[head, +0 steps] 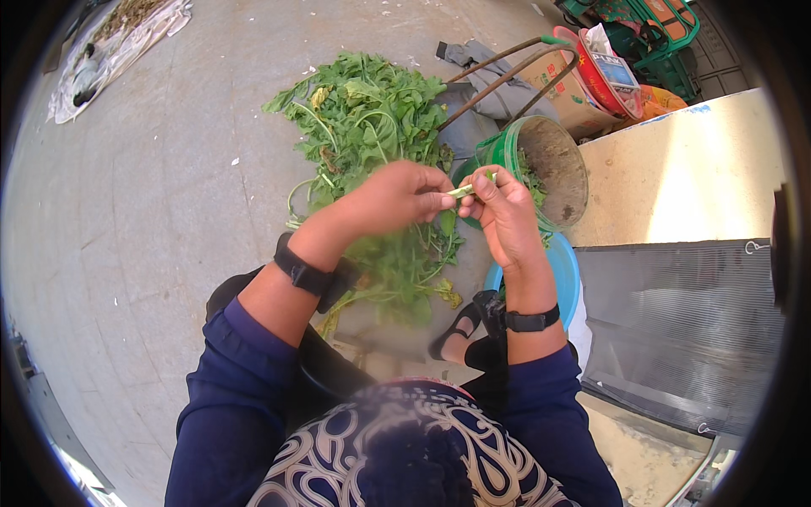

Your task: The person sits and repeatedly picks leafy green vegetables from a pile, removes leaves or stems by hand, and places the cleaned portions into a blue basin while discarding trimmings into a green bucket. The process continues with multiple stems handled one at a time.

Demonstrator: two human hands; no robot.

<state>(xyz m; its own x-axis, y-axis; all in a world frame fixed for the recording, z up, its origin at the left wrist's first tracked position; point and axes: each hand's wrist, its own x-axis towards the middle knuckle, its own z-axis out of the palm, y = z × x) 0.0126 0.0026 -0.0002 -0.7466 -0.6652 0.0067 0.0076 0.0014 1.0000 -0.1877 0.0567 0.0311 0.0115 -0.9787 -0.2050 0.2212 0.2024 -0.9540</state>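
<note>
My left hand [405, 193] and my right hand [504, 206] are close together in front of me. Between them they pinch a short pale green stem piece [466, 190], each hand holding one end with thumb and fingers. A bit of green shows at the right fingertips. Below my left hand, leafy greens with long stalks hang or lie, blurred in part. A large heap of leafy greens [374, 114] lies on the floor just beyond, with a few yellowed leaves in it. Beside my right hand a tilted green bucket [557, 174] holds some greens.
A blue basin [566, 272] stands under my right forearm. Past the bucket are a rusty metal handle frame [500, 76], a grey garment [485, 57], a cardboard box [561, 89] and a red basin [592, 70]. A low wall [684, 171] bounds the right; a cloth [142, 47] lies far left.
</note>
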